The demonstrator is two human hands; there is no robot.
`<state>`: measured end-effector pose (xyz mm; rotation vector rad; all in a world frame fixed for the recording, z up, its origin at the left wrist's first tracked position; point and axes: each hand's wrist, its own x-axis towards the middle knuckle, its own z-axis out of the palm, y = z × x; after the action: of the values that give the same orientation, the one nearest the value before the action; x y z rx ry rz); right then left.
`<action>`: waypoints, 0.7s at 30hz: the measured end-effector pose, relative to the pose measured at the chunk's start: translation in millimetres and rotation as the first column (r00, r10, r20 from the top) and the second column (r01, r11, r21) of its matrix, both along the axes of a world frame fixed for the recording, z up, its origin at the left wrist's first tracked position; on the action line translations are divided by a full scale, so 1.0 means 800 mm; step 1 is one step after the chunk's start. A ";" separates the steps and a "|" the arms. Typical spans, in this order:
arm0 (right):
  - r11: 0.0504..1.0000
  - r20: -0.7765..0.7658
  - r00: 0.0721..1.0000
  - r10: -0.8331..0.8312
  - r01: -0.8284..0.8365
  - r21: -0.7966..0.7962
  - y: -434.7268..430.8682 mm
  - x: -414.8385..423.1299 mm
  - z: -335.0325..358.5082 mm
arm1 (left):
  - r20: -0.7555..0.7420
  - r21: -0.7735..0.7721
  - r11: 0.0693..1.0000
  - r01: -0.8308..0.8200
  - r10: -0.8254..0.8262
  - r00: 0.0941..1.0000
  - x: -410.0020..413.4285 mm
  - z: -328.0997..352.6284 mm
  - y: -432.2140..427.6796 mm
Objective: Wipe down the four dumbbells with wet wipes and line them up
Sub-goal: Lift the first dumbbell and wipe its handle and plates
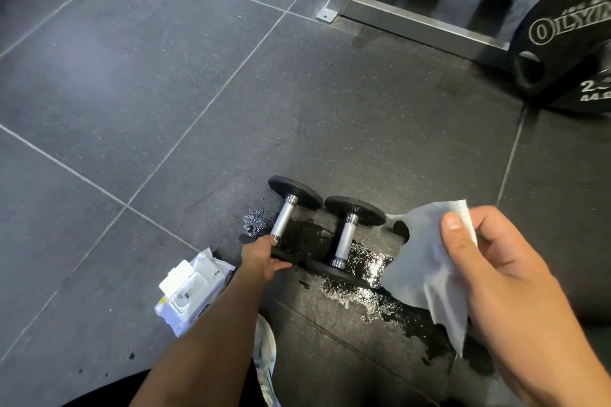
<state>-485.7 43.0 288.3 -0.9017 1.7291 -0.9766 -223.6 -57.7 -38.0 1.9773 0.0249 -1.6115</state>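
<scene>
Our left hand (264, 258) grips the near dumbbell (287, 221) by its end; our right hand (489, 261) pinches a wet wipe (420, 261) beside it.

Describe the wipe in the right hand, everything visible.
The wet wipe is a thin white sheet, crumpled and partly unfolded, hanging loosely with its lower corner drooping. The right hand pinches its upper edge between thumb and fingers, holding it above the wet floor patch. It hides part of what lies behind it and touches no dumbbell.
</scene>
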 end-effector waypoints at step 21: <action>0.583 -0.783 0.490 0.382 -0.786 -0.207 0.012 0.027 0.002 | 0.168 -0.131 0.814 0.566 -0.544 0.822 -0.052 0.356 0.114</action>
<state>-463.9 52.7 290.2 -2.3449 1.4068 -0.6473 -265.6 33.2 246.7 2.0479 -0.7931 -1.7509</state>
